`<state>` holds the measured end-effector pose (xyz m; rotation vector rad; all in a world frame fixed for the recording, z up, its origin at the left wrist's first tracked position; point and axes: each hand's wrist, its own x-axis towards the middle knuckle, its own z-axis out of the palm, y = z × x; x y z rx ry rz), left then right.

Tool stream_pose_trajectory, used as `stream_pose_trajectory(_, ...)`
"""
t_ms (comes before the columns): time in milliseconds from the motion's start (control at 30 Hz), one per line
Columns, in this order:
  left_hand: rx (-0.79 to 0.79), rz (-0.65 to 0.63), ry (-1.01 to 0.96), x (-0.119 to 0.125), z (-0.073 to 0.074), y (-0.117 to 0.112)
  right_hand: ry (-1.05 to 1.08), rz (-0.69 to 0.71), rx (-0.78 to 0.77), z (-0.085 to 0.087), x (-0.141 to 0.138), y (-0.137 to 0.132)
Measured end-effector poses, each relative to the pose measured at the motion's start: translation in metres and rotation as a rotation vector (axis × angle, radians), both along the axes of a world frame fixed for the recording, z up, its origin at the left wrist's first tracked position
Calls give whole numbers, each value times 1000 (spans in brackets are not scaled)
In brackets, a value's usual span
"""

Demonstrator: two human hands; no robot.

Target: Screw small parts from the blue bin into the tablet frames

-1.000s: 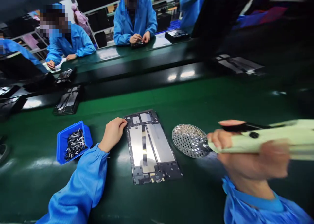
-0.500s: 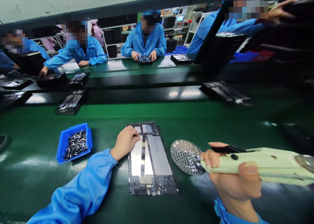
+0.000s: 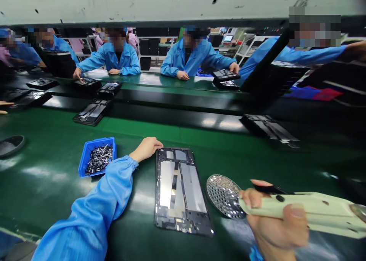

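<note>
An opened tablet (image 3: 197, 190) lies flat in front of me, its silver battery panels and black circuit boards exposed. At its upper left corner, my left hand (image 3: 147, 147) is closed, with thumb and fingers pinching the edge. My right hand (image 3: 278, 217) is wrapped around a pale green electric screwdriver (image 3: 323, 211) with a black lever, held nearly level right of the tablet. The tool's metal nose overlaps a round perforated metal dish (image 3: 224, 192) holding small shiny bits that look like screws. A blue bin (image 3: 82, 165) full of small black and silver parts stands left of my left hand.
More opened tablets lie on the line ahead, one at the left (image 3: 93, 111) and a stack at the right (image 3: 268, 127). A dark round dish (image 3: 13, 144) sits at far left. Co-workers in blue work across the bench (image 3: 137, 219). A pale beam (image 3: 160, 5) crosses overhead.
My left hand has moved from over the tablet's upper left part to its corner edge. The view has shifted. A co-worker opposite has moved a device to the side.
</note>
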<state>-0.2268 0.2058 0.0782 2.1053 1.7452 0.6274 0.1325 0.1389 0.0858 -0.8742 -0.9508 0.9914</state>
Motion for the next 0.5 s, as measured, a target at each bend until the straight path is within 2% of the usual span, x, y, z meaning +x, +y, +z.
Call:
stream_pose_trajectory(233, 69, -26, -10, 2, -14, 3, -8, 4, -8, 1, -1, 0)
stream_pose_trajectory(500, 116, 205, -137, 10, -32, -4, -22, -11, 12, 9, -8, 2)
